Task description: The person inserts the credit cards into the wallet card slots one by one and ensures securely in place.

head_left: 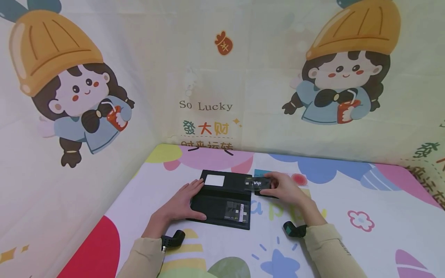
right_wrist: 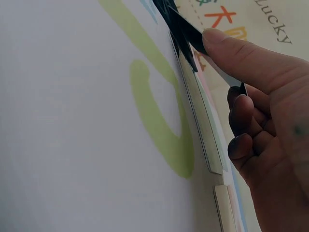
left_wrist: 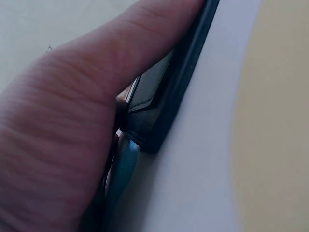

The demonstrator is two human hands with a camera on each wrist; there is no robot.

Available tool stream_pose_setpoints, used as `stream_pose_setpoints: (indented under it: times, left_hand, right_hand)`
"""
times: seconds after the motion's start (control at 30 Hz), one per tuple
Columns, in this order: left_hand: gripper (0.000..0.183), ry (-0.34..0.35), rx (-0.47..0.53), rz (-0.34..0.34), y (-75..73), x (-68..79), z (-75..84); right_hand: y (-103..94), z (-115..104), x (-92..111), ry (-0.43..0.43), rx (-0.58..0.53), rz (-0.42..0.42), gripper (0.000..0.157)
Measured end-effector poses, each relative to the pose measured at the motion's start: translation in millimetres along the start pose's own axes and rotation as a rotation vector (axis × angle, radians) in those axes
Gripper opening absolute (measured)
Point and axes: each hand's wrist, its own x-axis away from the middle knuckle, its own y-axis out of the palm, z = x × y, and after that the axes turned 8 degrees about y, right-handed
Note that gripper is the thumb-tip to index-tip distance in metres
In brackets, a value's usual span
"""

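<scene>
Head view: my left hand lies spread on the left edge of the black wallet; my right hand pinches the Vip card over the wallet's upper right edge. Can't tell if it's seated. Risk: angled force could bend or snag it; weak left-hand pressure could let the wallet skid.

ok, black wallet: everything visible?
The black wallet looks leathery and lies open on the table, two panels split by a fold. The far panel shows a white rectangle at left; the near panel holds cards at right. The left hand rests on its left edge; a Vip card in the right hand overlaps the far panel, contact unclear.
</scene>
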Motion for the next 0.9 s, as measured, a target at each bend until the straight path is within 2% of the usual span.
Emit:
stream_pose_setpoints:
  times: [0.4,0.9]
  left_hand:
    - [0.120,-0.011,-0.005,-0.001,-0.3,0.3,2.5]
    - [0.120,-0.013,-0.001,-0.002,-0.1,1.0,1.3]
  right_hand:
    - [5.4,-0.8,-4.5,0.013,-0.007,-0.033,0.060]
    - [7.2,-6.4,-5.4,0.033,0.080,-0.066,0.064]
